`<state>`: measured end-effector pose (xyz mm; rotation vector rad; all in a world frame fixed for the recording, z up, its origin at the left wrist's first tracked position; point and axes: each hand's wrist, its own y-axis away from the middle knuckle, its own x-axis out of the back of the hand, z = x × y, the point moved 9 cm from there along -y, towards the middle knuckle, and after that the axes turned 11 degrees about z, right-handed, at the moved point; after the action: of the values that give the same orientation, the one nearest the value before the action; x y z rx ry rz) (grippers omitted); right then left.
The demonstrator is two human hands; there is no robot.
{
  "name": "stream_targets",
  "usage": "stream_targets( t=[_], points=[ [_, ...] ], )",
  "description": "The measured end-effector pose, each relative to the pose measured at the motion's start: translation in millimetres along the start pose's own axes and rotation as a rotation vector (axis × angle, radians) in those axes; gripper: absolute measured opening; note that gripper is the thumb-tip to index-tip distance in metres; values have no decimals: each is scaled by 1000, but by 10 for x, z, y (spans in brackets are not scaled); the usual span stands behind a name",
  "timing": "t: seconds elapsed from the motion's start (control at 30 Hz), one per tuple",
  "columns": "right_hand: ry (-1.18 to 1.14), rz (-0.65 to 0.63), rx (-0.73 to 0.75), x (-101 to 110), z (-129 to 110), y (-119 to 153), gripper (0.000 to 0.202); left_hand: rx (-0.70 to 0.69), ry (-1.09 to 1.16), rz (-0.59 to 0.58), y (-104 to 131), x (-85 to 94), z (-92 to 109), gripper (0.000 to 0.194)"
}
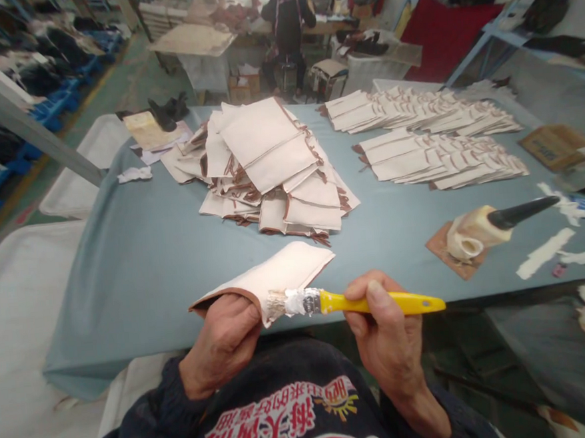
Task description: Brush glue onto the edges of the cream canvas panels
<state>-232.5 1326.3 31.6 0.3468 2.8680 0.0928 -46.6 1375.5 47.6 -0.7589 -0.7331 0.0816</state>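
My right hand [386, 319] is closed around the yellow handle of a paintbrush [403, 301]. White paste covers its ferrule and bristles, which touch or hover just over the near edge of a cream fabric piece [280, 266] with brown trim. My left hand [225, 337] has its fingers inside the open, brown-edged end of that piece, and the thumb presses from outside. Most of the left fingers are hidden in the fabric. The piece lies slantwise at the table's front edge. Beyond it rises a loose pile of similar cream pieces [267, 147].
On the blue-green table [141, 276], two overlapping rows of cream pieces [433, 156] lie at the back right. A pale bottle with a black nozzle [478, 229] rests on a brown square. White scraps [545, 251] and a cardboard box [555, 147] are at right. A person [289, 26] sits far behind.
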Motion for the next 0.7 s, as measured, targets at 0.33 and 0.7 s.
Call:
stream_targets(
  t=[0.33,0.7],
  points=[
    [-34,-124,-93,-41,108,-12,36,34,-14,-24,27,-29,-108,30],
    [14,-116,-38,-70,83,4,37,55,-66,0,14,-15,-158,28]
  ],
)
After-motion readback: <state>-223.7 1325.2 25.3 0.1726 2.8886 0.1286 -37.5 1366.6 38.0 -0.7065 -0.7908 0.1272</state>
